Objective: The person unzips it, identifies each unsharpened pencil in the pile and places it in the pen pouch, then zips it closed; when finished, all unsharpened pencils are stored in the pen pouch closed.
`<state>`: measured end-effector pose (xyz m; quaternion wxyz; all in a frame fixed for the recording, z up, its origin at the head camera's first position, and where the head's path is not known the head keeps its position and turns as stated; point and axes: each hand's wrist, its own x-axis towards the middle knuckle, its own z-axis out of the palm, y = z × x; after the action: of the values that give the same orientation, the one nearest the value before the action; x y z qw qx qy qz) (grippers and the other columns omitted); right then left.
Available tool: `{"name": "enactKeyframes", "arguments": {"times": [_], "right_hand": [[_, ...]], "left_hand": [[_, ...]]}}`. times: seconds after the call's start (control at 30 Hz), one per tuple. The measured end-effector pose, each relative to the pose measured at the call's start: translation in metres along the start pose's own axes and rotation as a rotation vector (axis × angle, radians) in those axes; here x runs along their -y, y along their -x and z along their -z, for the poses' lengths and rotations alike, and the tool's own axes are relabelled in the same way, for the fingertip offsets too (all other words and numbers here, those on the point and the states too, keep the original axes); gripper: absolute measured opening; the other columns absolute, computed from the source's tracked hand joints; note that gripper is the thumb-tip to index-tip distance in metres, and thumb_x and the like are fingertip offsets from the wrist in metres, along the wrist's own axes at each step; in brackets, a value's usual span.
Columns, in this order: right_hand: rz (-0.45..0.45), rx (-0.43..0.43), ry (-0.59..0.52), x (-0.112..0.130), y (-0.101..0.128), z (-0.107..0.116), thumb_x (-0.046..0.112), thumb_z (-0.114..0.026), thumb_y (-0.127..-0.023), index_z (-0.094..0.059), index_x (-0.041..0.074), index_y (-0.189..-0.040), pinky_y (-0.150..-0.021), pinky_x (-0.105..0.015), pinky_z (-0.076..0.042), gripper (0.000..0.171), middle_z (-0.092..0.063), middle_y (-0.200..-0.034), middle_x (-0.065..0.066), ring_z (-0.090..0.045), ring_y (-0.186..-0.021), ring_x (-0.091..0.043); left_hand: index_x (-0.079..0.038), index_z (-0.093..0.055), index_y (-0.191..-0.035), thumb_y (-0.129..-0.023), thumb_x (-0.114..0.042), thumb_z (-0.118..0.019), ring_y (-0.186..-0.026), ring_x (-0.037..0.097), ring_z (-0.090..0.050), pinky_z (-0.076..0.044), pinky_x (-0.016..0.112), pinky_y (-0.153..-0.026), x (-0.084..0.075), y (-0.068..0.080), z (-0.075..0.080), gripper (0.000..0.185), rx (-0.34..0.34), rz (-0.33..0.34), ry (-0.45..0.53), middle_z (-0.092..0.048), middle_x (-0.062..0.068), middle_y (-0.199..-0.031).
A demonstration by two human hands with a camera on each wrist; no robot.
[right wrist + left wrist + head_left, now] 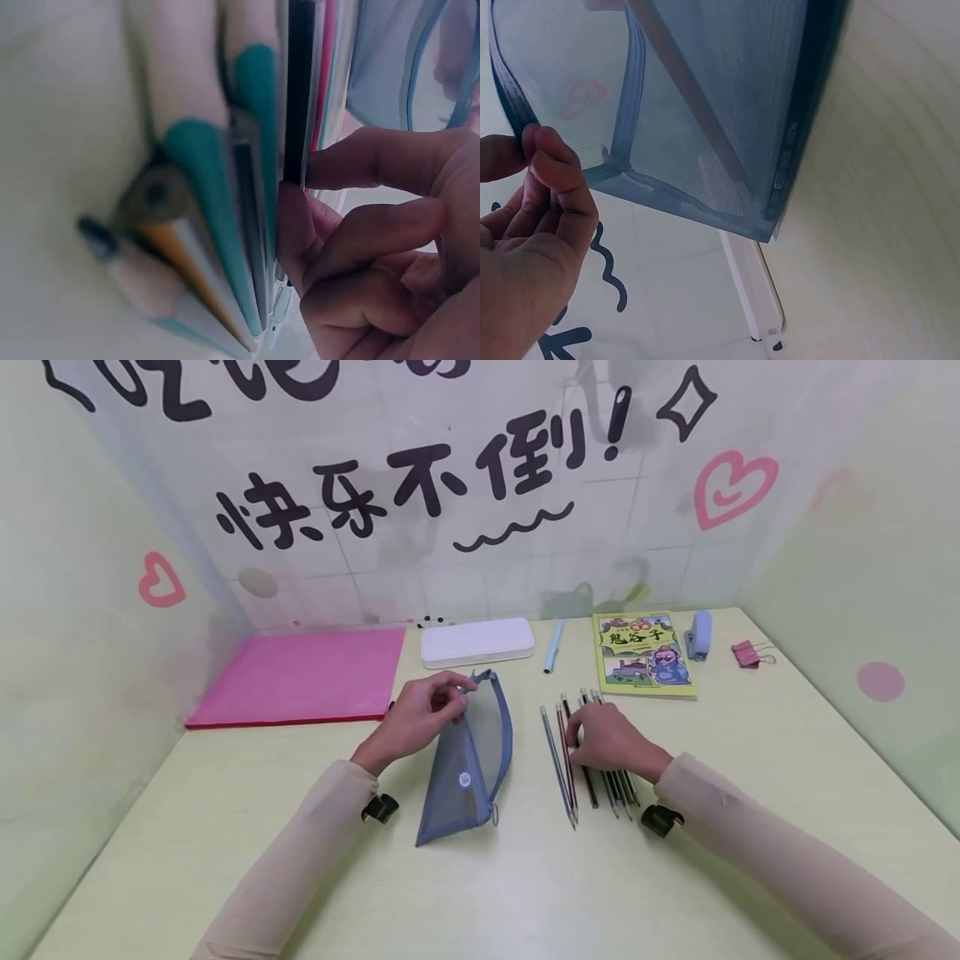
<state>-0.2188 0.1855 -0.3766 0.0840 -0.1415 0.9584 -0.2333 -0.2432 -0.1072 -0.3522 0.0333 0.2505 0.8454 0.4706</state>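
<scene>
My left hand [420, 714] pinches the upper edge of a blue-grey mesh pencil pouch [453, 785], whose zipped mouth gapes toward the right. In the left wrist view, thumb and fingertips meet on the rim of the pouch [705, 150]. A long brownish strip [690, 90] shows through the mesh; I cannot tell whether it lies inside or behind. My right hand [611, 743] is over a row of pencils [555, 756], pinching a black pencil [300, 97] between thumb and finger. Beside it lie green-ended pencils [202, 165], partly under the hand.
Along the back are a pink folder [307, 677], a white case [477, 643], a light blue pen [554, 647], a yellow booklet [647, 656], a blue stapler [699, 637] and a pink binder clip [747, 653]. Printed wall panels [480, 577] enclose the table at the back and sides.
</scene>
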Motion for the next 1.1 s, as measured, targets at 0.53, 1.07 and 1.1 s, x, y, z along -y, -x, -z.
{"name": "enactKeyframes", "arguments": {"times": [0.53, 1.07, 1.1], "right_hand": [[0.006, -0.073, -0.255, 0.035, -0.001, 0.024, 0.009, -0.072, -0.079, -0.074, 0.008, -0.098, -0.054, -0.028, -0.042, 0.02, -0.072, -0.073, -0.005, -0.056, -0.059, -0.014], [0.069, -0.265, -0.58, 0.08, -0.012, -0.012, 0.008, -0.07, -0.083, -0.073, 0.007, -0.105, -0.057, -0.026, -0.045, 0.022, -0.075, -0.078, -0.01, -0.063, -0.061, -0.015], [0.072, -0.254, -0.585, 0.081, -0.011, -0.014, 0.007, -0.07, -0.083, -0.073, 0.007, -0.105, -0.057, -0.027, -0.045, 0.022, -0.075, -0.078, -0.01, -0.064, -0.062, -0.015]], "left_hand": [[-0.009, -0.066, -0.119, -0.099, -0.012, -0.061, -0.076, 0.018, -0.063, -0.053, 0.025, -0.07, -0.002, 0.0, -0.002, 0.021, 0.002, -0.009, -0.004, -0.066, 0.007, -0.084], [-0.012, -0.065, -0.123, -0.101, -0.017, -0.057, -0.076, 0.016, -0.064, -0.052, 0.027, -0.071, -0.007, -0.003, -0.008, 0.024, -0.092, 0.041, -0.033, -0.067, 0.006, -0.086], [-0.012, -0.065, -0.123, -0.101, -0.017, -0.057, -0.077, 0.017, -0.065, -0.052, 0.028, -0.07, -0.007, -0.003, -0.008, 0.024, -0.107, 0.042, -0.033, -0.067, 0.006, -0.086]]}}
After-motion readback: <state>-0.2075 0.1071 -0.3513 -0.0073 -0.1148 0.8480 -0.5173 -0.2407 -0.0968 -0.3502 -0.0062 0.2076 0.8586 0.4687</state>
